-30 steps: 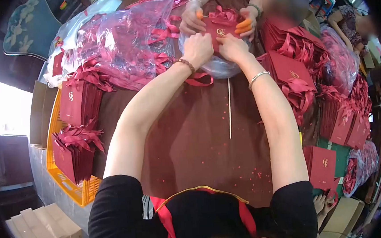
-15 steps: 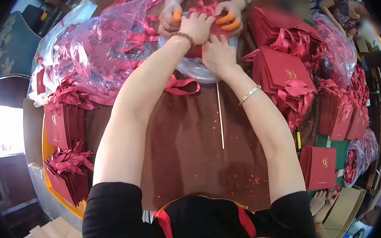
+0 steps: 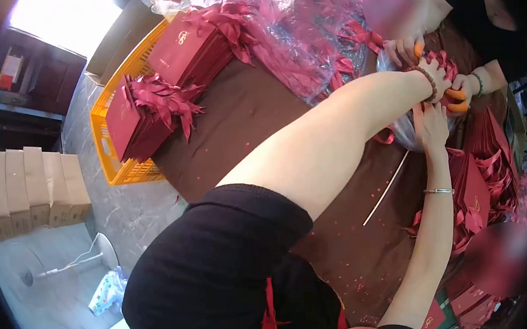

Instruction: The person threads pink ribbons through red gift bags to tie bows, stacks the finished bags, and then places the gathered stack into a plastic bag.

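At the upper right, my left hand point(image 3: 435, 80), with a beaded bracelet, lies on a bundle of red ribbons and bags point(image 3: 444, 60), fingers stretched over it. Just below, my right hand point(image 3: 432, 125) reaches forward against the near side of the bundle, fingers extended; their tips are partly hidden. Clear plastic wrap point(image 3: 403, 130) sits under and around the bundle. Across from me, a co-worker's hand point(image 3: 398, 52) and other hand point(image 3: 469, 86), with orange finger covers, touch the same bundle from both sides.
Stacked red gift bags point(image 3: 189, 49) with ribbons stand at the table's left edge beside a yellow crate point(image 3: 101, 137). More red bags point(image 3: 467, 192) lie at right. A thin stick point(image 3: 386, 189) and red specks lie on the brown tablecloth point(image 3: 235, 120). Cardboard boxes point(image 3: 27, 189) stand on the floor.
The view has swung left and tilted, so the hands now appear farther right and the crate and floor boxes show more. Both my hands are still at the bundle.
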The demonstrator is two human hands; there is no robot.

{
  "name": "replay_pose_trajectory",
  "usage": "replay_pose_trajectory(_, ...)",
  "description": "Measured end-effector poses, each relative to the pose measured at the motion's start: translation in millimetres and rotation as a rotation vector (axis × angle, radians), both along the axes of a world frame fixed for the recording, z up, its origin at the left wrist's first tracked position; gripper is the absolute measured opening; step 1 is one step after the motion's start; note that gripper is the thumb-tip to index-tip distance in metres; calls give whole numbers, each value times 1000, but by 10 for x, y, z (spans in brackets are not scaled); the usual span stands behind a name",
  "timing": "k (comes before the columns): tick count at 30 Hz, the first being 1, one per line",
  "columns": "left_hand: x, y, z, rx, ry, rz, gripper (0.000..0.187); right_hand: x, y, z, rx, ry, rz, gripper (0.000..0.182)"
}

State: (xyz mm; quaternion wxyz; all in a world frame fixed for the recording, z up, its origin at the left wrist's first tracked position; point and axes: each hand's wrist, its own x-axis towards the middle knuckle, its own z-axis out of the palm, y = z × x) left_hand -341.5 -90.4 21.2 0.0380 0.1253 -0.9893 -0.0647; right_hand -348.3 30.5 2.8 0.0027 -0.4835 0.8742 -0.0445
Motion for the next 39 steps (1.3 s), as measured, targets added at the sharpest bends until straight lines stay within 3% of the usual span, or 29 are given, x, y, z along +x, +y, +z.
replay_pose_trajectory(1,-15,-9,-39,15,12,-5,48,-108,-7,-169,-17,171,78,43)
replay_pose_trajectory(4,137,27,-4,64,89,46,49,-34,17,-63,-178,67,97,49)
replay_pose_trajectory(7,760,101,471,298,239,11,49,-113,-15,12,-53,-11,147,53)
replay_pose_trajectory(8,997,-73,521,229,349,-210,48,-56,-13,31,-58,-8,87,56)
replay_pose_trajectory(9,1534,-89,834,194,363,-220,50,-11,-16,61,-66,-3,23,58)
replay_pose_trajectory(10,2279,-7,1346,431,321,-110,48,-42,-44,86,-15,-49,3,63)
replay_pose_trajectory(11,2675,-242,1328,213,465,-105,45,-2,-58,95,-35,-63,19,64)
replay_pose_trajectory(13,3796,-453,1600,261,355,139,44,90,-47,231,-73,-92,59,65)
replay_pose_trajectory(14,4262,-555,1671,280,310,285,44,-261,-135,-168,-97,-43,131,63)
replay_pose_trajectory(16,5082,-892,1718,284,265,537,44,116,-59,293,-22,-117,36,61)
replay_pose_trajectory(17,5513,-1050,1720,281,260,645,44,81,-75,234,-48,-131,-20,61)
replay_pose_trajectory(18,5750,-1134,1704,275,268,681,43,268,16,485,-1,-139,-56,59)
replay_pose_trajectory(19,5912,-1144,1701,303,280,684,43,96,-50,264,-14,-113,-49,58)
replay_pose_trajectory(20,5870,-1068,1717,217,231,581,42,142,-81,256,41,-46,-127,59)
replay_pose_trajectory(22,5329,-557,1754,508,345,519,41,289,-46,246,-54,-80,-136,58)
replay_pose_trajectory(24,4716,-128,1808,592,293,437,38,563,15,248,-237,5,-31,57)
replay_pose_trajectory(25,4507,-60,1692,728,387,228,36,792,180,465,-334,-109,67,57)
replay_pose_trajectory(26,4240,6,1614,785,306,193,36,924,283,352,-557,-119,108,56)
replay_pose_trajectory(27,3942,80,1543,840,225,162,36,1016,471,481,-552,-18,123,56)
replay_pose_trajectory(29,3351,226,1366,904,135,-19,36,958,951,793,-621,140,140,53)
replay_pose_trajectory(31,2679,535,1249,1023,93,-69,36,540,1403,1091,-718,76,131,38)
replay_pose_trajectory(32,2347,600,1114,1045,64,-108,40,312,1607,1107,-906,87,94,35)
replay_pose_trajectory(33,2051,821,1023,1307,77,-25,47,333,1859,1331,-882,-391,-268,36)
replay_pose_trajectory(34,1732,992,907,1449,63,74,52,-128,2042,1035,-1044,-236,-270,37)
replay_pose_trajectory(35,1395,1042,720,1589,48,177,56,-311,2200,940,-1053,-349,-404,47)
replay_pose_trajectory(36,943,848,263,2038,-212,-293,60,-379,2275,841,-1079,-514,-490,59)
replay_pose_trajectory(37,752,1056,251,1921,-162,-162,65,-448,2311,771,-1100,-677,-572,71)
replay_pose_trajectory(38,563,1267,244,1799,-126,-27,69,-351,2347,740,-1058,-790,-639,95)
replay_pose_trajectory(39,376,1479,241,1681,-104,106,74,-168,2367,789,-1075,-995,-543,106)
